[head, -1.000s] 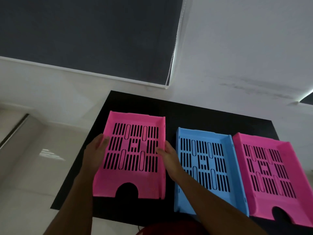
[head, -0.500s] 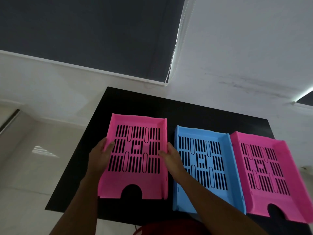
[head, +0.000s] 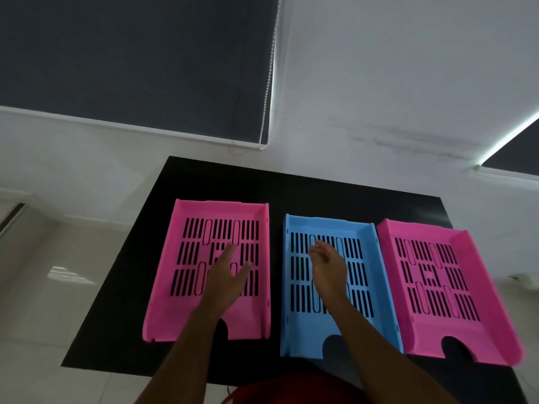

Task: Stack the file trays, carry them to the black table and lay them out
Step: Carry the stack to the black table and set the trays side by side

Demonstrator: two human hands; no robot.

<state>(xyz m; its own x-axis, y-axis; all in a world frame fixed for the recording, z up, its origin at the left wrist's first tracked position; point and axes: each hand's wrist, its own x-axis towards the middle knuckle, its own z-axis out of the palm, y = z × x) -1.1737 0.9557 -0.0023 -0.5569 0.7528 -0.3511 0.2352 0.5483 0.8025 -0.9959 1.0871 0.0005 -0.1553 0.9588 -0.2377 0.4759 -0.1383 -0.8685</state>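
A: In the head view, what is laid out on the black rectangular table [head: 204,182]?

B: Three slotted plastic file trays are seen in a row. A pink slotted plastic tray [head: 186,287] is set at nine o'clock, a blue slotted plastic tray [head: 361,275] at the centre, and a second pink slotted tray [head: 466,287] at three o'clock, touching or just beside the blue one. A narrow strip of table is left between the first pink tray and the blue.

A: And the hands?

B: The left hand [head: 226,277] is held open above the first pink tray, fingers spread; nothing is gripped. The right hand [head: 328,265] is seen loosely open over the blue tray, likewise empty (whether either palm touches plastic cannot be told).

A: Which step is judged to be in hand?

B: The laying-out appears finished, all trays being flat and unstacked. Little more is called for: perhaps the gaps could be evened, then both hands drawn back toward six o'clock.
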